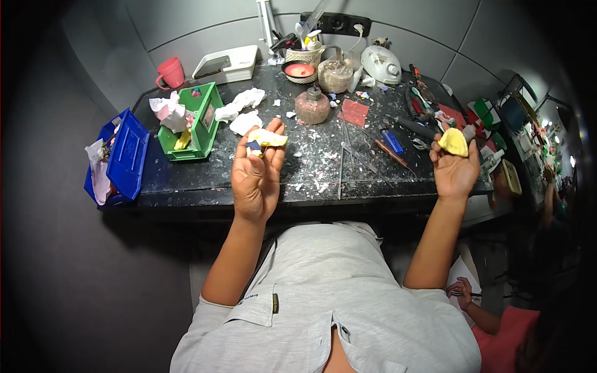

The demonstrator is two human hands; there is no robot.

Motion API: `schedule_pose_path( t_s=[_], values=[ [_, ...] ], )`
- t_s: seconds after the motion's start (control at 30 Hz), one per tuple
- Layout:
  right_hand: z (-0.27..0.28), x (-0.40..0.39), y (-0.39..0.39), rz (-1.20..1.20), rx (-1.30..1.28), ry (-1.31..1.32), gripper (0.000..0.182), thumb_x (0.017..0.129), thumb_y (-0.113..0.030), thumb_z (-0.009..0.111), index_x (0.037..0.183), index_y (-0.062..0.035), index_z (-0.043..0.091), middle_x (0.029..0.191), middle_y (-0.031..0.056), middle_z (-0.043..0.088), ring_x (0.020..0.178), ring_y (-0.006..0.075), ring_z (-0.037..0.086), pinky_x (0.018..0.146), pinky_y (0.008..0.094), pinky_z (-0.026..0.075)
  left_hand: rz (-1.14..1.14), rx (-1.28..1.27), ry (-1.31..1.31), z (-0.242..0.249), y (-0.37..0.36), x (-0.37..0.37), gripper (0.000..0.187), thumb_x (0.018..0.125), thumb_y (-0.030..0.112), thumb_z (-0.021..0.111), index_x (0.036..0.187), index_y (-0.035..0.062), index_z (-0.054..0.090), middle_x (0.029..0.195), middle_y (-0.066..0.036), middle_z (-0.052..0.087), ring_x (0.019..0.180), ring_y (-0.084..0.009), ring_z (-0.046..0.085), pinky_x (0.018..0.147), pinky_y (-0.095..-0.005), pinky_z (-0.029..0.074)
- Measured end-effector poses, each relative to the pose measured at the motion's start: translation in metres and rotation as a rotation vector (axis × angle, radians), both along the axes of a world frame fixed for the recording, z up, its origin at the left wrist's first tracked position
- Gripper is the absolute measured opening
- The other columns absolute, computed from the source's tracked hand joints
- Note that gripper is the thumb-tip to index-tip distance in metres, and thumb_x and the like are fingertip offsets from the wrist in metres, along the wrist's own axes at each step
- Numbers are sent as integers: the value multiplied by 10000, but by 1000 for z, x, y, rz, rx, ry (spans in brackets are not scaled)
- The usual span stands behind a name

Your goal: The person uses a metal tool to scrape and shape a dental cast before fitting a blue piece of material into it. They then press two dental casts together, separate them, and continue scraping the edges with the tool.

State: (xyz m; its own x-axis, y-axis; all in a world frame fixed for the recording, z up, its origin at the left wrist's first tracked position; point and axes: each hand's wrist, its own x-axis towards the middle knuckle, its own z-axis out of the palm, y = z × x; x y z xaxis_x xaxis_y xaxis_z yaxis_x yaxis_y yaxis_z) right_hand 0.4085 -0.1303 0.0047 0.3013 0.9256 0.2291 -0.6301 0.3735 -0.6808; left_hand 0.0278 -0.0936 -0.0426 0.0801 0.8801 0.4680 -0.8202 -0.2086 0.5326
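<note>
My left hand (256, 180) is raised palm up over the front edge of the dark speckled bench (298, 186). Its fingers hold a small yellow and white piece (271, 138) with a dark blue patch. On the right, my right hand (456, 171) is also turned palm up, with a rounded yellow piece (454, 143) held at its fingertips. The two hands are well apart. Between them on the bench lie a thin metal tool (341, 171), a brown-handled tool (390, 153) and a blue item (392, 142).
A green bin (208, 121) and a blue bin (129, 158) with crumpled paper stand at left. Behind are a glass burner (312, 107), a red sheet (354, 112), a white tray (233, 65) and a white device (380, 64). Another person's hand (461, 292) holds a pen at lower right.
</note>
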Motion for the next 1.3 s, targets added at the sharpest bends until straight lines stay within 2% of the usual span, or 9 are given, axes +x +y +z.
schedule_pose_path(
  t_s=[0.17, 0.33, 0.47, 0.6, 0.63, 0.67, 0.9, 1.07, 1.3],
  values=[
    [17, -32, -11, 27, 74, -179, 651, 997, -405, 410, 1416, 91, 467, 1196, 238, 629, 858, 285, 571, 656, 371, 447, 0, 21, -37, -2, -1, 5, 739, 963, 213, 677, 1484, -19, 206, 1573, -371, 217, 1499, -431, 258, 1253, -500, 222],
    [37, -75, -17, -16, 28, -487, 634, 1040, -344, 423, 1496, 91, 358, 1075, 196, 643, 858, 221, 657, 713, 357, 566, 10, 9, -49, -1, -2, 7, 720, 940, 170, 708, 1468, 44, 234, 1591, -336, 214, 1506, -373, 273, 1246, -450, 267],
    [50, -115, -20, 76, 106, -838, 513, 993, -199, 655, 1402, 37, 453, 1153, 179, 651, 1004, 178, 672, 850, 272, 562, -4, 90, 20, -4, 0, 7, 738, 914, 161, 750, 1451, 76, 251, 1601, -318, 210, 1508, -344, 277, 1243, -426, 278],
    [69, -160, -14, 125, 147, -1178, 590, 781, -191, 878, 1292, -37, 624, 1174, 92, 695, 1069, 171, 667, 929, 323, 528, 6, 101, 71, -3, -3, 9, 764, 888, 181, 789, 1433, 84, 263, 1590, -311, 242, 1503, -337, 289, 1243, -435, 272],
    [73, -170, -10, 129, 184, -1235, 585, 768, -226, 889, 1272, -44, 655, 1151, 101, 710, 1062, 172, 670, 915, 319, 531, 2, 97, 87, -1, -3, 9, 770, 883, 181, 796, 1432, 85, 265, 1584, -309, 255, 1498, -335, 298, 1242, -437, 274],
    [76, -179, -4, 108, 241, -1306, 582, 758, -238, 893, 1262, -51, 669, 1140, 104, 717, 1043, 179, 676, 893, 323, 536, 9, 103, 65, -3, -2, 11, 773, 872, 119, 806, 1441, 101, 284, 1564, -245, 346, 1347, -201, 456, 1086, -300, 404],
    [81, -214, 23, 34, 373, -1578, 586, 729, -293, 901, 1239, -86, 701, 1126, 116, 724, 954, 209, 688, 797, 332, 544, -8, 101, 108, -1, -9, 9, 779, 883, 49, 776, 1450, 107, 244, 1458, -175, 429, 1327, -213, 475, 1126, -349, 418],
    [79, -217, 24, 66, 361, -1600, 582, 730, -304, 894, 1238, -92, 703, 1105, 110, 725, 959, 199, 681, 801, 329, 544, -64, 61, 103, 1, -11, 10, 730, 920, 73, 742, 1450, 127, 242, 1335, -105, 473, 1232, -150, 529, 930, -252, 550],
    [78, -215, 23, 109, 330, -1609, 604, 734, -309, 893, 1259, -89, 693, 1094, 95, 724, 953, 189, 676, 798, 316, 535, -86, 51, 114, 5, -13, 10, 710, 938, 89, 722, 1454, 120, 235, 1342, -107, 470, 1212, -140, 543, 937, -257, 561]
  ],
)
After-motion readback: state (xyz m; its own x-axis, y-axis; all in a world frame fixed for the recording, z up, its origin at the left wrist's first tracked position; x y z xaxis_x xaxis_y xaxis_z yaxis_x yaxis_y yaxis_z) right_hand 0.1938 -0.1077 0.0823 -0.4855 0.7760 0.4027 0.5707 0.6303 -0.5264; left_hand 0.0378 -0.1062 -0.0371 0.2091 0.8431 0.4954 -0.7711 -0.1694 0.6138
